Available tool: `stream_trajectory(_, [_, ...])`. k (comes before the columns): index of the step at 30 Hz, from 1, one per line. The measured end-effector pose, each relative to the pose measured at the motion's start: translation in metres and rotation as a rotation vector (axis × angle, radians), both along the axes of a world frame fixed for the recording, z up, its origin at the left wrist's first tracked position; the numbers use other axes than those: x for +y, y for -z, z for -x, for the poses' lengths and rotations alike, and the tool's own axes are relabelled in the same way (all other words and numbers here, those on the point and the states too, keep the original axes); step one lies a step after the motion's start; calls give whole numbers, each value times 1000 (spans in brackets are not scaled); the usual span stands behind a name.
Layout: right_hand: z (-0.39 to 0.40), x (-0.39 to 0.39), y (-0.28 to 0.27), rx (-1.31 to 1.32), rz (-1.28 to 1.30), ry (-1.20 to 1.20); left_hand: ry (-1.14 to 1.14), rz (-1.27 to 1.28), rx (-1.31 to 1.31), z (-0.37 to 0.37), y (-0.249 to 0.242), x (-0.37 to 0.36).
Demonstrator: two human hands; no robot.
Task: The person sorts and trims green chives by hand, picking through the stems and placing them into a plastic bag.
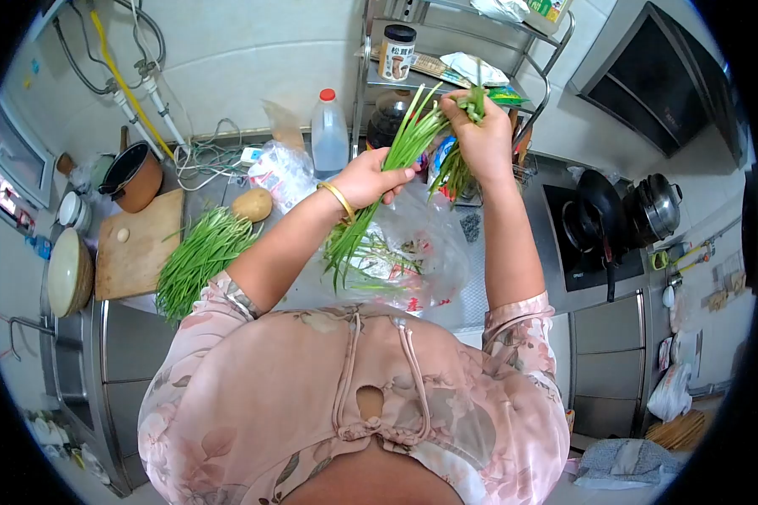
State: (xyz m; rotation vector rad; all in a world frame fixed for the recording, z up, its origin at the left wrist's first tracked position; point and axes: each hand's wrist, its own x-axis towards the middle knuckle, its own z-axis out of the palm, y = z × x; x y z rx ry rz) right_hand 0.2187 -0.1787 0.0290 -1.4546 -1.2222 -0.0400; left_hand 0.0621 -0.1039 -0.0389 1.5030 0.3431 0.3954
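Observation:
My left hand [369, 177] grips a bunch of green chives [396, 160] around its middle, holding it up over a clear plastic bag [417, 252] on the counter. My right hand [478, 135] is raised beside it, pinching a few chive stalks [455, 172] that hang down from its fingers. A gold bangle circles my left wrist. The bag below holds chive trimmings. A second pile of chives [200, 257] lies on the counter to the left, next to a wooden cutting board [139, 244].
A potato [252, 204], a plastic bottle [329, 135] and a brown pot [133, 177] stand at the back. A metal rack [446, 50] holds jars. A black stove [602, 236] with pans sits at right. A bowl [67, 271] rests at far left.

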Motion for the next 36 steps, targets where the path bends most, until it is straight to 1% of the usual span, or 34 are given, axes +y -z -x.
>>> stream_trajectory(3, [-9, -2, 4, 144, -83, -53, 54, 52, -18, 1, 1, 7])
stream_trajectory(5, [-15, -7, 5, 298, -34, -65, 71, 83, -31, 3, -1, 7])
stream_trajectory(8, [-23, -7, 9, 578, 65, -244, 141, 156, -43, 6, -6, 6])
stream_trajectory(11, [-30, -2, 16, 732, 317, -378, 230, 233, -48, 7, -11, 1])
stream_trajectory(12, [-19, -7, 12, 740, 248, -451, 255, 256, -51, 8, -12, 0])
stream_trajectory(15, [-19, 3, 16, 720, 182, -460, 328, 349, -40, 9, -12, 2])
stream_trajectory(16, [-22, 6, 17, 739, 196, -447, 335, 383, -48, 9, -10, 4])
stream_trajectory(17, [-17, 9, 17, 818, 154, -430, 340, 417, -57, 8, -9, 9])
stream_trajectory(19, [-21, 17, 25, 870, 85, -319, 349, 470, -71, 11, -5, 14])
stream_trajectory(20, [-35, 23, 33, 824, 55, -341, 356, 482, -80, 12, -5, 16])
stream_trajectory(21, [-36, 20, 30, 820, 32, -291, 364, 489, -91, 14, -6, 18])
stream_trajectory(22, [-42, 18, 32, 836, 31, -291, 347, 493, -101, 15, -7, 19])
stream_trajectory(24, [-43, 14, 32, 815, 43, -261, 246, 495, -109, 15, -9, 20])
stream_trajectory(25, [-37, 9, 29, 724, 104, -279, 196, 496, -112, 14, -10, 22])
stream_trajectory(26, [-28, 3, 26, 632, 162, -296, 232, 512, -141, 13, -7, 27])
stream_trajectory(28, [-12, -4, 26, 399, 245, -319, 187, 588, -208, 9, -6, 32])
stream_trajectory(29, [-4, -6, 29, 390, 274, -371, 164, 629, -238, 7, -4, 35])
stream_trajectory(30, [3, -9, 28, 332, 358, -399, 188, 716, -303, 5, 0, 40])
stream_trajectory(32, [10, -13, 29, 248, 504, -430, 96, 805, -341, 4, 2, 45])
stream_trajectory(33, [11, -13, 33, 243, 525, -458, 49, 847, -363, 4, 2, 48])
stream_trajectory(34, [11, -12, 40, 237, 547, -488, 96, 851, -394, 7, 5, 54])
stream_trajectory(36, [14, -10, 48, 238, 558, -531, 54, 861, -401, 8, 2, 52])
